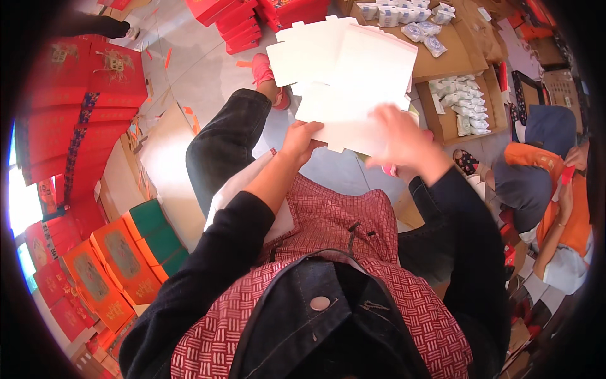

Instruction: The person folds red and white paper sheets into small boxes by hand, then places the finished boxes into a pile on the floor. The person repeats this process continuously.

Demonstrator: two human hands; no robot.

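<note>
L. hand [300, 140]: thumb over, fingers under; grips nr. edge of white card [346, 134] at its L. end.
R. hand [404, 140]: motion-blurred, over R. end of same card; fingers part spread; can't tell if gripping.
White card: 1 pc., pale, tabbed edge; held in front of wearer, nr. side of pile.
Pile of white sheets [372, 60]: several, flat, die-cut w/ tabs, overlapping at angles; just beyond hands.
Apron [341, 211]: red, patterned, w/ dk. sleeves either side; below hands.
L. shoe [262, 71]: pink-red, on tiled floor [180, 31], L. of sheets.
Open carton [447, 131]: brown cardbd., R. of sheets; holds rows of small white packets [464, 101].
2nd carton [454, 54]: adj., above; more packets on it.
Red boxes [117, 76]: tall stack, far L.; addl. red boxes at top ctr.
Orange boxes [126, 259]: lower L., beside green boxes [158, 230].
Co-worker [536, 155]: far R., orange top, sm. red item [568, 174] in hand.
</note>
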